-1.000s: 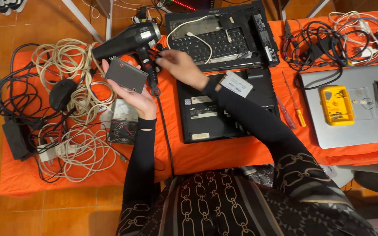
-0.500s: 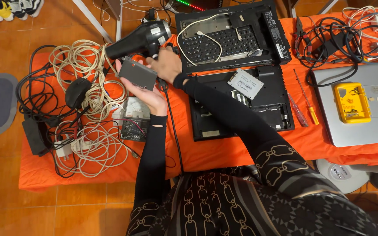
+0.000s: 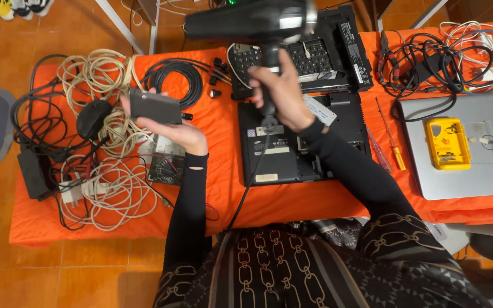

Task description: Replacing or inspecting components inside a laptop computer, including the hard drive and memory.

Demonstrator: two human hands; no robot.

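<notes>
My right hand grips the handle of a black hair dryer, held high over the table with its nozzle pointing left. Its cord hangs down across the opened black laptop base. My left hand holds a small flat dark grey box, like a drive, over the left part of the orange table. The box sits below and left of the dryer's nozzle. Under my left wrist lies a small circuit part.
Coils of white and black cables cover the table's left side, with a black power brick. A detached keyboard panel lies at the back. A silver laptop with a yellow box and screwdrivers sit right.
My right hand has lifted the hair dryer up and to the right, away from the box. My left hand with the grey box has stayed over the table's left part.
</notes>
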